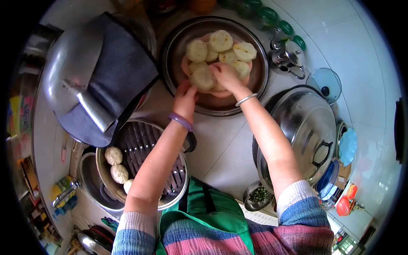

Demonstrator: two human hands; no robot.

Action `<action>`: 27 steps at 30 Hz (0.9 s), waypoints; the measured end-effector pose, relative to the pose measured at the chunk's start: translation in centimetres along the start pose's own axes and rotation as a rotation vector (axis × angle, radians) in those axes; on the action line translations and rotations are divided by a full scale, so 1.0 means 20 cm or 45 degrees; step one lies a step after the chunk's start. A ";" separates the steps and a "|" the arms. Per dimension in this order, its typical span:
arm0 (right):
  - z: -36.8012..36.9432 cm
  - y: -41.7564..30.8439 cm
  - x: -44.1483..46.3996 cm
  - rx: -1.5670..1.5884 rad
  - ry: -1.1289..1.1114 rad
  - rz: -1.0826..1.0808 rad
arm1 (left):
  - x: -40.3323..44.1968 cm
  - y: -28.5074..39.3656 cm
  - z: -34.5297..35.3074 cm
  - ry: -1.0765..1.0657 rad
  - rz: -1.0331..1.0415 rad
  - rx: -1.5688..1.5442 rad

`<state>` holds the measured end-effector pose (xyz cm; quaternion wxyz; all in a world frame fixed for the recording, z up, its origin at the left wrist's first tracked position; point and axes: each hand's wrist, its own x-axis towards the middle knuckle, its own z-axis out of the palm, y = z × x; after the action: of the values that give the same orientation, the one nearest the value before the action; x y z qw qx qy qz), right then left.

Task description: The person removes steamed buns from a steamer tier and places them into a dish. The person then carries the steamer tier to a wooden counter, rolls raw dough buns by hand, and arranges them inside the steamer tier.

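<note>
Several pale, round flatbreads with browned marks (pixel 221 41) are heaped on a pink plate (pixel 185 68), which sits in a wide metal tray (pixel 170 46). My left hand (pixel 185 94) has its fingers at the near left edge of one flatbread (pixel 202 80) at the front of the heap. On that flatbread's right side are the bent fingers of my right hand (pixel 226 75). Both hands appear to grip it, though my fingertips are partly hidden. A purple bangle circles my left wrist and a silver one my right.
At lower left, a steamer (pixel 140 148) holds pleated buns (pixel 114 156) on a slatted rack. A metal bowl (pixel 72 63) and dark cloth (pixel 119 63) lie beyond it. To the right are a lidded pan (pixel 304 131), a steel pot (pixel 289 55) and a bowl of chopped greens (pixel 258 195).
</note>
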<state>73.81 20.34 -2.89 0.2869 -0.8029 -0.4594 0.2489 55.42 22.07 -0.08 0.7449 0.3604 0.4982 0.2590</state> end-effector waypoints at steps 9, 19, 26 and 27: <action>-0.20 -0.35 -0.52 0.388 0.014 -0.062 | -0.84 -0.03 -0.49 -0.285 0.852 1.014; 0.51 -0.97 -1.16 -0.029 -0.403 -0.911 | -1.45 -0.21 -1.36 0.464 0.697 1.213; 1.31 -1.28 -1.02 -0.413 -0.368 -1.307 | -1.68 -0.24 -1.49 0.589 0.736 1.108; 1.35 -1.30 -1.01 -0.465 -0.400 -1.275 | -1.70 -0.25 -1.51 0.605 0.760 1.124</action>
<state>31.30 19.57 -1.43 0.1543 -0.4766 -0.8578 0.1152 15.03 2.19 7.54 0.2867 0.6935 0.5893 0.2991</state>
